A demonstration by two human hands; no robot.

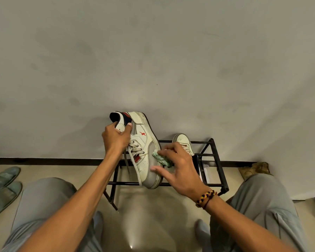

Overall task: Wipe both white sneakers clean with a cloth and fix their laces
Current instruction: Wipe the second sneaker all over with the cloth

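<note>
Head view, the only view.

- Held sneaker: white with red logo and dark collar, raised above the rack and turned on its side, toe toward the person, sole facing right. Laces loose, one end trailing below the toe.
- Left hand: grips the sneaker at the collar, thumb curled over the outer heel panel, fingers hooked inside the opening.
- Cloth: pale green, bunched, pressed against the grey toe panel near the sole edge.
- Right hand: on the cloth; fingers spread, upper fingers bent over the wad, thumb stretched out along the toe. Whether the cloth is pinched or only pressed — cannot tell. Beaded bracelet at the wrist.
- Second sneaker: on the rack's top bars, behind the right hand, toe away from the person; mostly hidden.
- Rack: black bar frame against the wall.
- Green slippers: on the floor, far left.

Step in hand, by judgement: wiping the first sneaker's toe and sole edge. To do it well — keep the collar grip firm so the shoe does not twist under pressure, gather the cloth under the fingertips, work along the seam above the sole, and keep the trailing lace clear of the wad. Lacing and the second sneaker appear not yet done.
</note>
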